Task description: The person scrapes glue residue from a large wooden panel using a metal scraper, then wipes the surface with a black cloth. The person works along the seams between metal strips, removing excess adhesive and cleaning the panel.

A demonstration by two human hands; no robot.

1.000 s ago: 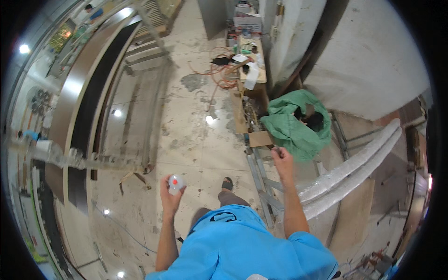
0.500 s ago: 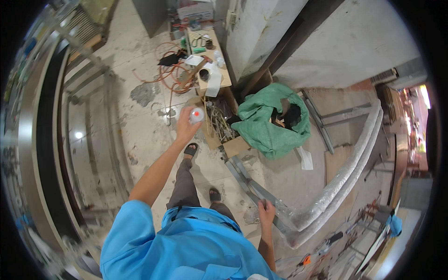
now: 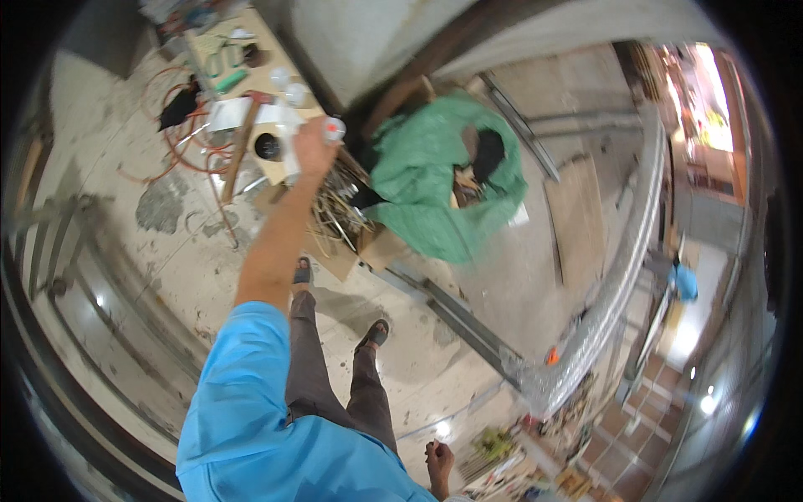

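Note:
My left hand (image 3: 314, 152) is closed around a small clear bottle (image 3: 335, 131) with a red spot on its top. It is over the right edge of a light wooden board (image 3: 311, 107). On that board beside the hand are white paper (image 3: 230, 115), a dark round container (image 3: 268, 146), a hammer (image 3: 242, 142) and clear round containers (image 3: 294, 94). Scissors (image 3: 219, 60) and a green object (image 3: 230, 81) lie farther back. My right hand (image 3: 439, 463) hangs low near my leg with its fingers curled. Whatever it may hold is too small to make out.
A green woven sack (image 3: 427, 209) stands open right of the board. Below the board is a box of thin scrap strips (image 3: 339, 209). Orange hose (image 3: 188, 159) coils on the floor. Metal bars (image 3: 468, 322) and a plastic-wrapped length (image 3: 619, 309) lie to the right.
The view has turned and come nearer the board. My left hand has carried the bottle from over the floor to the board's edge. My right hand has moved away from the metal bars.

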